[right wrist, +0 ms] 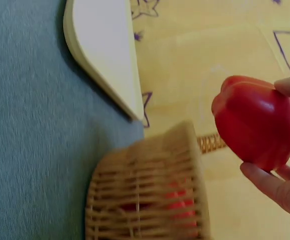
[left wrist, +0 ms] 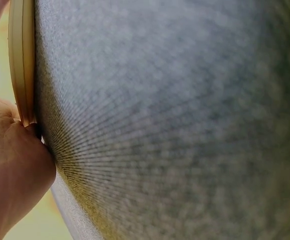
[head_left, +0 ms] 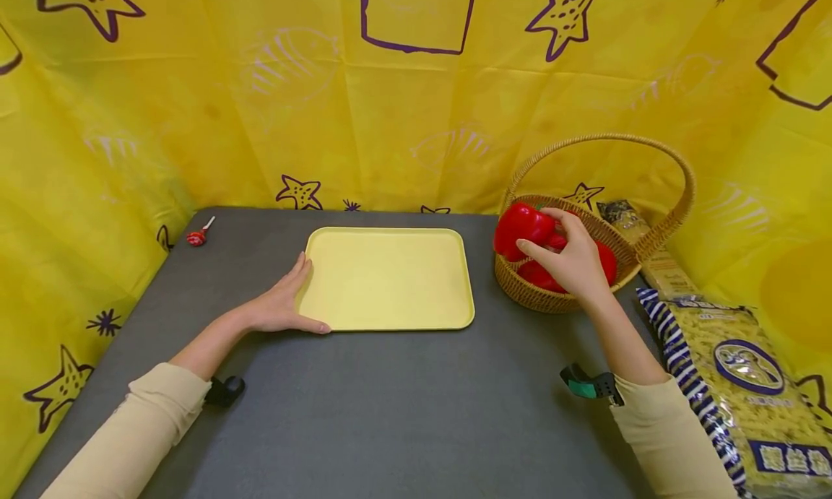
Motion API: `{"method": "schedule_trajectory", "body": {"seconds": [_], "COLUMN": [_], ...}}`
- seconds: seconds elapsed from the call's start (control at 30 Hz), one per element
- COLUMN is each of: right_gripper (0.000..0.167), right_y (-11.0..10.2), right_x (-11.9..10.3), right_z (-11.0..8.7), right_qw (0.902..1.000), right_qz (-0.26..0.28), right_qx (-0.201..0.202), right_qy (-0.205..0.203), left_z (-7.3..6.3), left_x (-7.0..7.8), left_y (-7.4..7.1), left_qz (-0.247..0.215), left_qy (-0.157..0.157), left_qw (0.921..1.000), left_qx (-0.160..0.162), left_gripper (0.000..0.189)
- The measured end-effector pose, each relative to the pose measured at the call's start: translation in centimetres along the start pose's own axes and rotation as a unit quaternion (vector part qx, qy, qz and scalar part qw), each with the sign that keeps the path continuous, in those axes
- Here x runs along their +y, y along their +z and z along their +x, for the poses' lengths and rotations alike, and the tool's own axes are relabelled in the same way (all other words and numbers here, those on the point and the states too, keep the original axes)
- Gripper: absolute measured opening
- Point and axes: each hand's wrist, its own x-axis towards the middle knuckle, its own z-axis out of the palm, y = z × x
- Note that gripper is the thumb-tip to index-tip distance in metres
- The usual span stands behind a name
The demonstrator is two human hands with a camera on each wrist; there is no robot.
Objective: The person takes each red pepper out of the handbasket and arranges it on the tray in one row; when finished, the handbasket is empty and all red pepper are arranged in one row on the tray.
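Note:
In the head view my right hand [head_left: 573, 257] grips a red bell pepper [head_left: 520, 228] at the near left rim of a wicker basket [head_left: 542, 297]. The right wrist view has the same bell pepper [right wrist: 257, 120] between thumb and fingers, raised clear of the basket's rim. More red vegetables [head_left: 539, 274] lie inside the basket, partly hidden by the hand. My left hand [head_left: 282, 300] rests against the left end of a pale yellow tray [head_left: 386, 279], thumb and fingers spread along its edge. Close up, the left wrist view catches the tray's side [left wrist: 22, 60] against the palm.
A wrapped lollipop [head_left: 197, 236] lies at the table's far left corner. On the right are a large bag of pasta-like pieces [head_left: 747, 369] and another package [head_left: 663, 268] behind it. The basket's tall handle [head_left: 604, 136] arches overhead. Yellow patterned cloth [head_left: 403, 123] hangs behind the grey table [head_left: 403, 412].

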Motion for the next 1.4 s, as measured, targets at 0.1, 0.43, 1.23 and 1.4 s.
{"method": "schedule_trajectory", "body": {"seconds": [0.1,0.43,1.23,1.4], "right_gripper": [0.069,0.065,0.084,0.083], "right_y": [1.0,4.8,14.0,15.8], "right_x": [-0.6,-1.9,-4.1,-4.7], "right_z": [-0.2,0.5,1.6,1.9], "right_qw": [0.9997,0.9911,0.9731,0.9703], "right_qz": [0.006,0.015,0.041,0.046], "right_qx": [-0.011,-0.033,-0.116,-0.127], "right_qy": [-0.022,-0.128,-0.195,-0.201], "left_z": [-0.2,-0.1,0.1,0.1], "left_x": [0.0,0.0,-0.5,-0.5], "left_y": [0.1,0.2,0.3,0.3], "left_qz": [0.000,0.012,0.026,0.023], "left_qy": [0.000,0.000,-0.004,-0.002], "left_qw": [1.0000,0.9999,0.9996,0.9997], "left_qx": [0.000,0.000,-0.003,-0.001], "left_gripper": [0.133,0.131,0.130,0.130]}}
